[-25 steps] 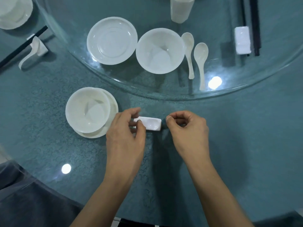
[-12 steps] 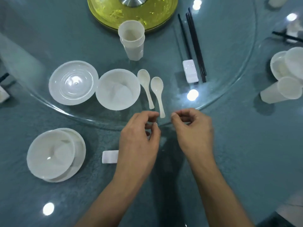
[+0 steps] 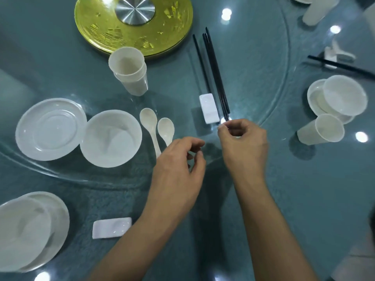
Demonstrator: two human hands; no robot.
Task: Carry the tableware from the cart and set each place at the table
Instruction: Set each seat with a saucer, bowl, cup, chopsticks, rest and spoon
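Note:
Black chopsticks (image 3: 215, 74) lie on the glass turntable (image 3: 253, 63), next to a white chopstick rest (image 3: 209, 108). My right hand (image 3: 242, 145) pinches their near tips with thumb and forefinger. My left hand (image 3: 178, 169) hovers over the turntable's edge with loosely curled fingers and holds nothing. A second white rest (image 3: 111, 228) lies on the table at the near place, right of a bowl stacked on a plate (image 3: 30, 230). On the turntable also stand a plate (image 3: 50, 128), a bowl (image 3: 110, 137), two spoons (image 3: 149, 120) and stacked cups (image 3: 129, 72).
A gold and steel hub (image 3: 134, 23) sits at the turntable's centre. At the right, another place has a bowl on a plate (image 3: 345, 98), a cup on its side (image 3: 322, 129), and chopsticks on a rest (image 3: 332, 61).
Both hands let go of the white rest, which stays on the table at the near place. They moved up to the turntable; my right hand reached the chopstick tips.

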